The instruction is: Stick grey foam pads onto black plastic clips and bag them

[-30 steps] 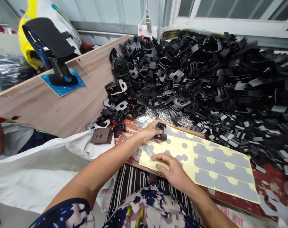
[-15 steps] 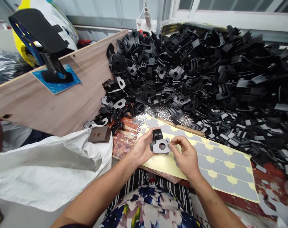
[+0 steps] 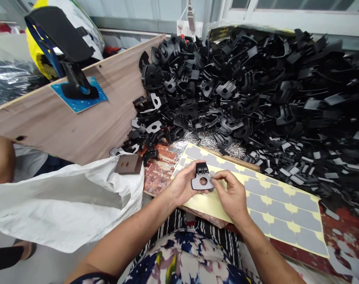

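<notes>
My left hand [image 3: 183, 183] is closed round a black plastic clip part [image 3: 202, 168]. A grey adhesive pad [image 3: 199, 184] with a round hole covers its flat face, which is turned up toward me. My right hand [image 3: 231, 193] is closed in a pinch, thumb and forefinger at the right edge of the pad. Beneath both hands lies a yellow backing sheet [image 3: 209, 205] with rows of grey die-cut pads [image 3: 281, 206]. Its near left portion is bare yellow. Several clip parts with grey pads [image 3: 153, 127] lie left of the big heap.
A huge heap of black plastic parts [image 3: 226, 88] fills the back and right. Small metal pins [image 3: 207, 140] lie before it. A wooden board [image 3: 87, 126] stands at left, beside an open white sack [image 3: 63, 213]. Another person's limb [image 3: 1, 159] shows at the left edge.
The clip part has turned slightly in my left hand, so the pad faces me more squarely. My right hand stays at the pad's edge. The view has shifted slightly left.
</notes>
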Action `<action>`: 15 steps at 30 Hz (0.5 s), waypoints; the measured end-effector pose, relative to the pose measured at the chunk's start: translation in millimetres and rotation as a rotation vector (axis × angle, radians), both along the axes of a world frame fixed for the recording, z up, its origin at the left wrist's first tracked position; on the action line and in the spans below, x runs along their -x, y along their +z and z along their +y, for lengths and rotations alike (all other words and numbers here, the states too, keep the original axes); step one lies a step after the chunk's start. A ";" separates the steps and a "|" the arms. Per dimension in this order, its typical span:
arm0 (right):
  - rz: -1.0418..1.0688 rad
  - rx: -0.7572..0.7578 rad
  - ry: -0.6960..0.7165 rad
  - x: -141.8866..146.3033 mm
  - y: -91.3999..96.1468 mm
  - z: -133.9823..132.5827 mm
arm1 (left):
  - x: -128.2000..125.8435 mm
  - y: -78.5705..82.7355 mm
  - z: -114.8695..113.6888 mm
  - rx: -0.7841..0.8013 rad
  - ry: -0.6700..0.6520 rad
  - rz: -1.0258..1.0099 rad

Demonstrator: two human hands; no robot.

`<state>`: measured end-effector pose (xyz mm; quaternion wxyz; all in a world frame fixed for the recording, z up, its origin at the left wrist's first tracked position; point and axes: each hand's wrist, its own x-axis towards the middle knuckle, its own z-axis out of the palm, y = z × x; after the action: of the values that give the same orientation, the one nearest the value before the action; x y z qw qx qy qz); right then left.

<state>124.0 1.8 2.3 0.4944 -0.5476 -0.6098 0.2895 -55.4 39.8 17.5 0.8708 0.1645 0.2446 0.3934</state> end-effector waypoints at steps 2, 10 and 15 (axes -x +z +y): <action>-0.017 -0.009 -0.002 0.5 0.8 -1.1 | -0.1 -0.6 -0.1 0.001 -0.001 0.003; -0.088 -0.056 -0.030 3.6 7.5 -4.5 | 0.1 -1.8 -3.7 -0.026 0.008 0.012; 0.033 0.007 -0.039 1.9 -5.0 -2.8 | 1.1 -3.6 -4.6 -0.044 -0.002 0.037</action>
<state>122.0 -1.0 -2.6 0.5080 -0.5564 -0.5896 0.2911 -56.5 35.1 13.9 0.8627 0.1911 0.2517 0.3949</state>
